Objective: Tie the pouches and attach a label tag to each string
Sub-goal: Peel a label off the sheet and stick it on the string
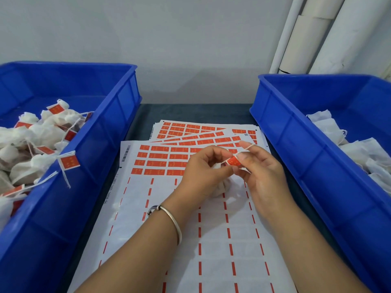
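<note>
Head view, both hands pinching label tag, sticker sheets on dark table, grey wall.

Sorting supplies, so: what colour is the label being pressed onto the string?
Orange-red with tiny pale marks, on the label pinched by the right hand; head view.

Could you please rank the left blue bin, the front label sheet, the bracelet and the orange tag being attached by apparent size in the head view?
1. left blue bin
2. front label sheet
3. bracelet
4. orange tag
</note>
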`<control>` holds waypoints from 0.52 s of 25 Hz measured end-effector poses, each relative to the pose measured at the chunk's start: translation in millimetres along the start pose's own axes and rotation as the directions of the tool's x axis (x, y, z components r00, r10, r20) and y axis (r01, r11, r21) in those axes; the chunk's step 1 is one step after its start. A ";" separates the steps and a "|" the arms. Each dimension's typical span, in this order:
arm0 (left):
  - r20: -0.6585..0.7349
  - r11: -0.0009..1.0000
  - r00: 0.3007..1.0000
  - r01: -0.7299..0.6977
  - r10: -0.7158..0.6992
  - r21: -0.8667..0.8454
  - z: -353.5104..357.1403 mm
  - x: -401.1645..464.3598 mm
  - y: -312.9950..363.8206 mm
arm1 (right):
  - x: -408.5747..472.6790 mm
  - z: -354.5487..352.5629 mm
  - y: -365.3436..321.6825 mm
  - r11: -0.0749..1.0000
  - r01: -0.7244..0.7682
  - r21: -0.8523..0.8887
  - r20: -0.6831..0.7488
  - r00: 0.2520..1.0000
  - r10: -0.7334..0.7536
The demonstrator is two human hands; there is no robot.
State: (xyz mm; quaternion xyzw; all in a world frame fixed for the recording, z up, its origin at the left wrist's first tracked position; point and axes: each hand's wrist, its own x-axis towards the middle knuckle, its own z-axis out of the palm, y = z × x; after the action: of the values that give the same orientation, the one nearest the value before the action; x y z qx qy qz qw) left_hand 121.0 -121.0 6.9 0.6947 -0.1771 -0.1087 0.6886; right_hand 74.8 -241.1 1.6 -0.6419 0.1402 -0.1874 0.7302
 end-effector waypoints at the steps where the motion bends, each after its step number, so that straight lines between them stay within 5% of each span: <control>1: -0.005 1.000 1.000 -0.004 0.004 -0.020 -1.0 0.3 -0.1 | 0.8 0.0 1.5 1.000 -0.001 -0.009 0.015 1.000 0.001; 5: 0.002 0.994 0.999 0.044 -0.044 -0.102 -1.9 -1.1 1.6 | 3.6 -1.0 3.8 0.996 0.047 -0.077 -0.014 0.999 -0.048; 13: 0.025 0.999 0.999 0.031 -0.031 0.014 -7.2 1.2 12.8 | -4.2 5.9 1.5 0.965 0.216 -0.150 -0.026 0.975 -0.222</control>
State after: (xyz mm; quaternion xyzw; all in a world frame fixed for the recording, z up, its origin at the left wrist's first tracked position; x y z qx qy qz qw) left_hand 123.6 -114.7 20.0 0.7008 -0.1756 -0.1268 0.6797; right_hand 73.9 -233.8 0.7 -0.7013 0.0974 -0.2697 0.6527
